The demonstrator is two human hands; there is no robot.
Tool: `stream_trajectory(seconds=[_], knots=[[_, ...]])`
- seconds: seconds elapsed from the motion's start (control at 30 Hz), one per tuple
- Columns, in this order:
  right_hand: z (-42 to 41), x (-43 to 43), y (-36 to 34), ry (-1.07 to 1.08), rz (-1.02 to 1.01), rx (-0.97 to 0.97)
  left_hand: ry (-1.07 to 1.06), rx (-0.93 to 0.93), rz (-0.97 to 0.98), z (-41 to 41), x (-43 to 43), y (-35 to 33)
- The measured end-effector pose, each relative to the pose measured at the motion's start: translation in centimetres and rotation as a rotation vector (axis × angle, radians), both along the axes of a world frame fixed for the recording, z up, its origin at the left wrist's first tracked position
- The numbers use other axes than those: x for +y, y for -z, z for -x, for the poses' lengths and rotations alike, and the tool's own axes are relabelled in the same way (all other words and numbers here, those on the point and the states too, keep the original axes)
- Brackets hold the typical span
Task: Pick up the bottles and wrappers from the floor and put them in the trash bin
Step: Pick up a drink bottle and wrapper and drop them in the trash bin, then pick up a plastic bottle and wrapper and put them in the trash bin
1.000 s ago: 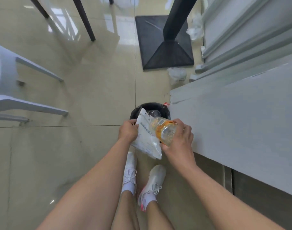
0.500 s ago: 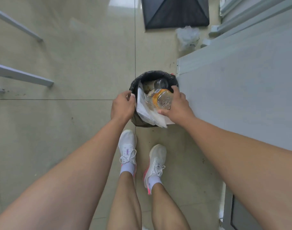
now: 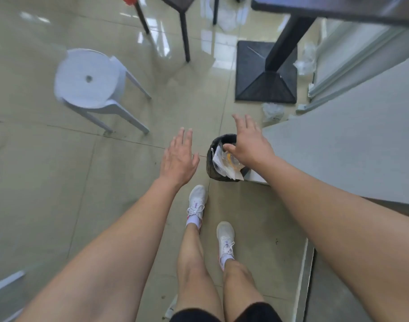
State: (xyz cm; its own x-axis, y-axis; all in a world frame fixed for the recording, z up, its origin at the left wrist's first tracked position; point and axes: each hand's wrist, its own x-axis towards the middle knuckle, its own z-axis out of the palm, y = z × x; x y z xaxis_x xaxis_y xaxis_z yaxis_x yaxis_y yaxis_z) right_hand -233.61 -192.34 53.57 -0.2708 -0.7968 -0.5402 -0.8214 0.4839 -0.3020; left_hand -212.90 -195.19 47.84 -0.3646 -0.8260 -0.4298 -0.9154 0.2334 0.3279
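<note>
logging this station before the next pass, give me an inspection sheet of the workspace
surface: glossy beige tile floor, bare near the feet
job's things: trash bin beside the grey counter, holding a white wrapper and an orange-label bottle; crumpled plastic on the floor past the bin, more by the black table base
clutter: nothing else seen
hands: left hand open, empty; right hand open above the bin
cables: nothing seen
surroundings: white stool, dark chair legs
</note>
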Motion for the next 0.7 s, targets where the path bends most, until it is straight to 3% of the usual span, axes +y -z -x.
stream_trajectory(seconds=[0.27, 0.5, 0.7], knots=[[-4.9, 7.0, -14.4, -0.221, 0.016, 0.039, -0.125, -0.114, 0.119, -8.0, 12.2, -15.9], [-10.6, 11.1, -16.9, -0.523, 0.009, 0.082, -0.477, -0.240, 0.088, -18.6, 23.2, -20.2], [-21.2, 11.9, -19.1, -0.799, 0.055, 0.052, -0.704, -0.289, 0.130, -25.8, 29.1, -23.6]])
